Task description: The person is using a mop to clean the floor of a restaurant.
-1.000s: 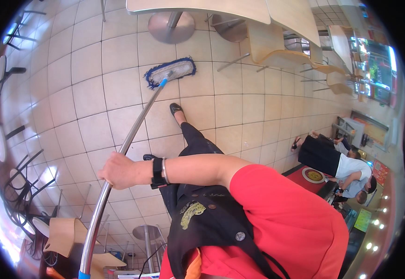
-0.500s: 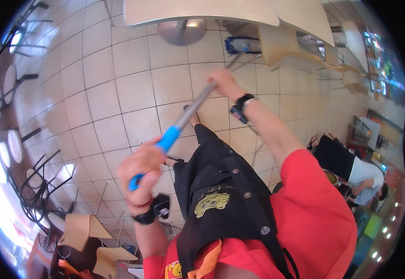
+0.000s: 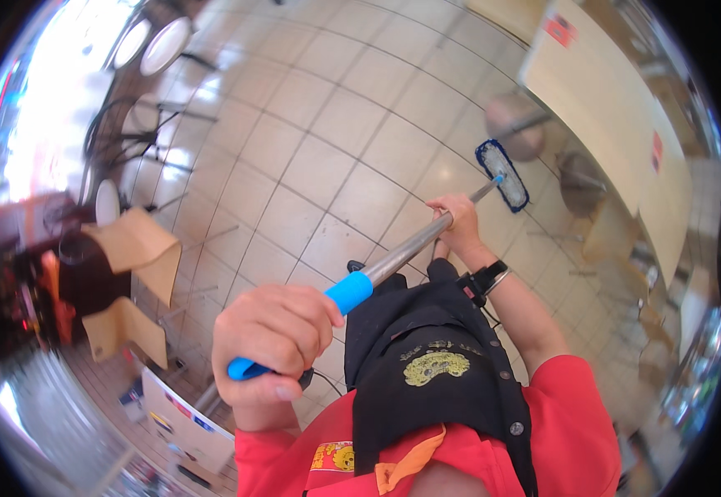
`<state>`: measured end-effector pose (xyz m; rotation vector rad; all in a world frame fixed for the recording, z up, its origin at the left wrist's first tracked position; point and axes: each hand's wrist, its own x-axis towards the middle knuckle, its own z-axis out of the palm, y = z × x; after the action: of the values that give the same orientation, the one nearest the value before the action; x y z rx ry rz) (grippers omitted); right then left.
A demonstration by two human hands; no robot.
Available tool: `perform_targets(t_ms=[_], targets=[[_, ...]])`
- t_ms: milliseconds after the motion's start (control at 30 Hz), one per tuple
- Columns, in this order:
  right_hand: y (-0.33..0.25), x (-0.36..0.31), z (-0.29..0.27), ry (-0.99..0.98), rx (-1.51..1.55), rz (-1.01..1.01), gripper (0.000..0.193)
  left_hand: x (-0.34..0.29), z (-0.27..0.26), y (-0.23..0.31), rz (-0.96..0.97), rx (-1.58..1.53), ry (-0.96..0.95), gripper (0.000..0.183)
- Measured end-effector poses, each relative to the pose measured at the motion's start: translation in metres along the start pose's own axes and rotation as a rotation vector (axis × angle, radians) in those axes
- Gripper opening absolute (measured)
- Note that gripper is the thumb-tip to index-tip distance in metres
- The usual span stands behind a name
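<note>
Near left: blue mop handle (image 3: 350, 292) is clamped in left grip (image 3: 273, 338). Farther right: steel mop pole (image 3: 410, 248) is clamped in right grip (image 3: 458, 224). Far right: blue-fringed mop head (image 3: 505, 182) is seen on floor tiles (image 3: 315, 174), near a blurred round pedestal base (image 3: 510, 111).

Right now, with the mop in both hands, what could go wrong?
The mop head sits close to a table base, so a careless push might bump it. The grip end juts out past the left hand, so a sudden stop could jab it backward.
</note>
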<state>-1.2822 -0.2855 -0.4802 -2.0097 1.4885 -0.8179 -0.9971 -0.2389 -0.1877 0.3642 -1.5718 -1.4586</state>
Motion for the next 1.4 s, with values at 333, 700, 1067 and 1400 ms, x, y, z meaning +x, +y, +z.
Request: perform_targets(t_ms=[333, 700, 1067, 1400], targets=[[-0.151, 0.086, 0.213, -0.348, 0.180, -0.493, 0.026, -0.204, -0.014, 0.078, -0.072, 0.406, 0.446, 0.020], [-0.339, 0.054, 0.310, -1.173, 0.141, -0.867, 0.029, -0.262, 0.067, 0.188, -0.075, 0.539, 1.519, 0.027], [-0.491, -0.187, 0.274, -1.641, 0.241, -1.323, 0.015, -0.315, 0.247, 0.305, -0.078, 0.908, 1.545, 0.042], [-0.630, -0.289, 0.437, -1.466, 0.494, -1.385, 0.027, -0.407, 0.180, 0.300, -0.593, 1.156, 1.424, 0.024]])
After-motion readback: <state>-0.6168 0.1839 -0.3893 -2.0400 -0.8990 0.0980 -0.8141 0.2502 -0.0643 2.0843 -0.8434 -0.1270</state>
